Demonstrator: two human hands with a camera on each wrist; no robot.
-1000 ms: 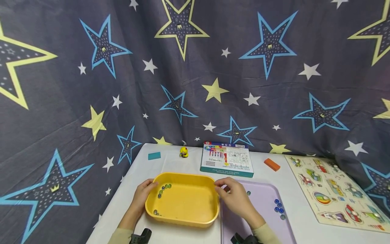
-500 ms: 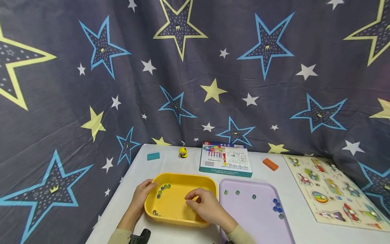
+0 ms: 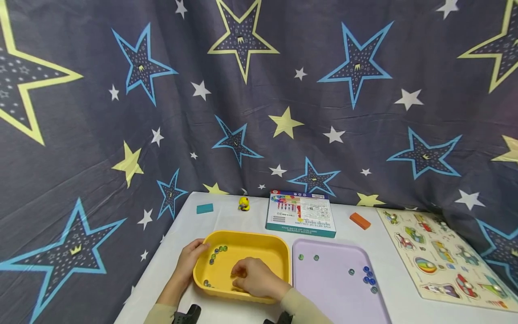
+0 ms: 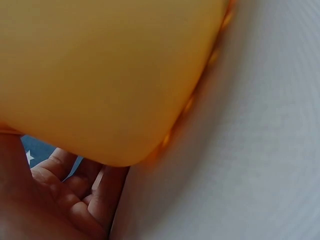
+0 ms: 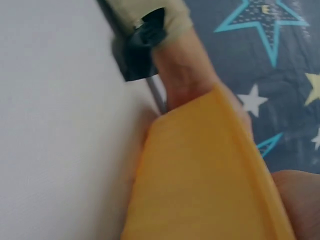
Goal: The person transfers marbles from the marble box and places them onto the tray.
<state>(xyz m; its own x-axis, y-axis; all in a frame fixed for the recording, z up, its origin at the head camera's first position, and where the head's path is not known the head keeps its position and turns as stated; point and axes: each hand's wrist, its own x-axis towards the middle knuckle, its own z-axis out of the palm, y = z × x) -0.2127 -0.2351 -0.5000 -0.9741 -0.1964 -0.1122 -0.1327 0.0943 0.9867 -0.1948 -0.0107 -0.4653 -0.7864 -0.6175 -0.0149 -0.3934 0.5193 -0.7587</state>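
A yellow plastic tub (image 3: 259, 243) lies on the white table with several small glass marbles (image 3: 212, 256) along its left side. My left hand (image 3: 189, 258) grips the tub's left rim, thumb over the edge; from the left wrist view, its fingers curl beneath the tub's wall (image 4: 100, 100). Inside the tub, near its front wall, my right hand (image 3: 256, 276) reaches down with bent fingers. Whether a marble is between those fingertips is hidden. On the lilac tray (image 3: 323, 292) to the right, green marbles (image 3: 316, 258) are spread out, and blue marbles (image 3: 369, 276) cluster near its right edge.
Behind the tub stand a flat printed box (image 3: 301, 213), a yellow toy duck (image 3: 244, 204) and a teal block (image 3: 204, 208). An orange block (image 3: 360, 220) and a wooden picture puzzle board (image 3: 441, 256) are at the right. A star-patterned curtain (image 3: 259, 171) hangs behind the table.
My right hand has moved left from the tub's right rim, down into the tub. One marble on the lilac tray has rolled right toward the blue ones. My left hand stays at the rim.
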